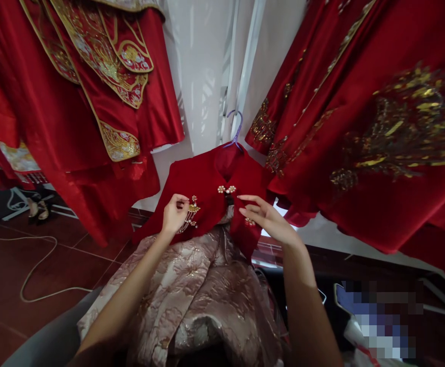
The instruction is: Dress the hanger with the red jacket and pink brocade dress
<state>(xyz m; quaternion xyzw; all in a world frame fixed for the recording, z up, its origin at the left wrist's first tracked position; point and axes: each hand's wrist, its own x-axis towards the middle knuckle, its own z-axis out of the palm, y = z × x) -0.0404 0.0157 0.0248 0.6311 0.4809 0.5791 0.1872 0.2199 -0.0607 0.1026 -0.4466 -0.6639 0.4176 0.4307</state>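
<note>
A short red jacket point(199, 173) hangs in front of me on a purple hanger point(234, 133). Pearl-and-gold flower clasps point(226, 189) join its front below the neckline. My left hand point(175, 213) pinches the edge of a gold brooch with dangling beads point(194, 208) on the jacket's left side. On the other side my right hand point(262, 216) is held with fingers stretched out, over the jacket front. Just under those fingers shows another beaded flower clasp point(249, 221). Across my lap and below the jacket spreads a pinkish-gold brocade garment point(203, 285).
Red embroidered gowns hang at left point(131, 117) and right point(360, 204). Behind the hanger are white metal rails point(245, 61). A pale cable point(41, 260) curves over the tiled floor point(73, 260), near dark shoes point(39, 210). A partly pixelated item point(379, 316) lies at lower right.
</note>
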